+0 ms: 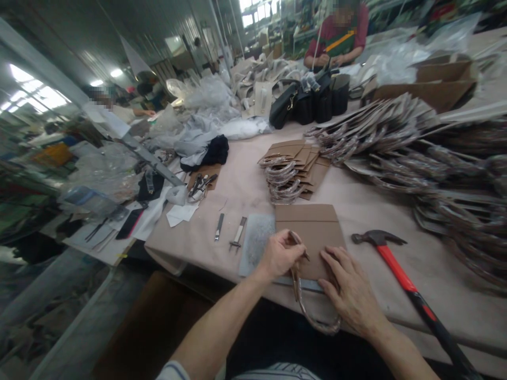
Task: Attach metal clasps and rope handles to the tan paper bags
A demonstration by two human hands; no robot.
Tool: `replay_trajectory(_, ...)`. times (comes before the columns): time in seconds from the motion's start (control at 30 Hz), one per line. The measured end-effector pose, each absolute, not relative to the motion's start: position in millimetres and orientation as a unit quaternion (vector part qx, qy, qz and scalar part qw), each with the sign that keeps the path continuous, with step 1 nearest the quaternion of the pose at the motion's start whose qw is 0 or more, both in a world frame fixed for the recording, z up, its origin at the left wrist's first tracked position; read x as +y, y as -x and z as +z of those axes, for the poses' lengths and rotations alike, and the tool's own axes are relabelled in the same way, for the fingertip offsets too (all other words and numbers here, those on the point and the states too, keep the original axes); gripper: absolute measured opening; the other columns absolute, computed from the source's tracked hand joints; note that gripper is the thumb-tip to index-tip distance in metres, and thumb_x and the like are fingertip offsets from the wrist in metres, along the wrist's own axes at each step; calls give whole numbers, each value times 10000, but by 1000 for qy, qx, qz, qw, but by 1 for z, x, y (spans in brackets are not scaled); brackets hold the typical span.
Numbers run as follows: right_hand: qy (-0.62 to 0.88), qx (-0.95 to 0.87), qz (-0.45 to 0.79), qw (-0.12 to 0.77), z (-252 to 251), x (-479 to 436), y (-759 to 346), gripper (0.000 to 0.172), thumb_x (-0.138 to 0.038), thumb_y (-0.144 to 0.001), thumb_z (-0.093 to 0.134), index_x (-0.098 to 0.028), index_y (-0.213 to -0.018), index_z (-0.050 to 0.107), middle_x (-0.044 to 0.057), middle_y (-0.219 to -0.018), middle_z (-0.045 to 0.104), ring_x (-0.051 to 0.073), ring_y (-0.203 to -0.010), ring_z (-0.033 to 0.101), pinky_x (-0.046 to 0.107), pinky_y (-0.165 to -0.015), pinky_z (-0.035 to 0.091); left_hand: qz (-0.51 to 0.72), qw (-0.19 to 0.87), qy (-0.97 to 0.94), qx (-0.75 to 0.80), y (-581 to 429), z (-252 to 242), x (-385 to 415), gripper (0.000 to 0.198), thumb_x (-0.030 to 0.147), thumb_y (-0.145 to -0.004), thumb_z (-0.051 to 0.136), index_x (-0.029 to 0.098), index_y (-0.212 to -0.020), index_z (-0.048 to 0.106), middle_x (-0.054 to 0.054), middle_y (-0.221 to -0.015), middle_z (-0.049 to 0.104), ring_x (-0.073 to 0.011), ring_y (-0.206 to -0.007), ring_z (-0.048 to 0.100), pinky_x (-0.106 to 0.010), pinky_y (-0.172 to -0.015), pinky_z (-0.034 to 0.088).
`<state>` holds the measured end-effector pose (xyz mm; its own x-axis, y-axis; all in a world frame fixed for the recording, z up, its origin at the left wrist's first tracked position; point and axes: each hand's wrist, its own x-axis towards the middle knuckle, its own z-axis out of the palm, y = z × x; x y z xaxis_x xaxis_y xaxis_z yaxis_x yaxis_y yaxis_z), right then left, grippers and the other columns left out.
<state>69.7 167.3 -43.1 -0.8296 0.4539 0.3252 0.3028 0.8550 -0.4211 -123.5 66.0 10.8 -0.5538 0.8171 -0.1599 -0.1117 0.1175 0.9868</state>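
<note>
Clock centred on the brown panel (311, 224), twelve away from the worker. Panel lies on the grey slab (257, 237) at the near edge of the desk (245, 169). Wrapped handle (322, 329): upper end over the panel's near-left part, slack loop dropping past the edge toward six. Left hand (282, 254), at eight, is nearer that end and pinches it between thumb and fingers. Right hand (350, 287), at four, spread, fingertips on the panel; cannot tell whether it touches the loop. Hammer (398, 269) at three, untouched.
</note>
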Motion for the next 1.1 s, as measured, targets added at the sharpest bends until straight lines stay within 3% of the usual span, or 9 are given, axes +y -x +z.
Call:
replay_trajectory(0.23, 196, -937, 170, 234, -47, 166, -70, 492, -379, -952, 500, -157, -1392, 509, 155, -1445, 505, 349, -1375, 412, 549, -1118, 409, 579, 317, -405, 633, 104, -7, 68, 158, 268, -926, 588, 151, -838, 647, -41, -799, 709, -149, -750, 676, -270, -759, 579)
replay_trajectory(0.87, 207, -922, 211, 248, -49, 164, -70, 455, -344, -929, 514, -191, -1356, 548, 148, -1442, 515, 351, -1385, 408, 569, -1119, 403, 530, 243, -451, 676, 101, -8, 66, 143, 161, -910, 547, 166, -829, 664, -35, -796, 725, -150, -753, 675, -249, -749, 539)
replay_trajectory(1.1, 179, -908, 244, 290, -46, 177, -75, 524, -478, -948, 511, -194, -1388, 503, 165, -1401, 542, 334, -1314, 499, 523, -1054, 468, 485, 212, -511, 677, 103, -8, 67, 152, 140, -893, 537, 181, -814, 659, -27, -800, 725, -150, -753, 678, -249, -764, 548)
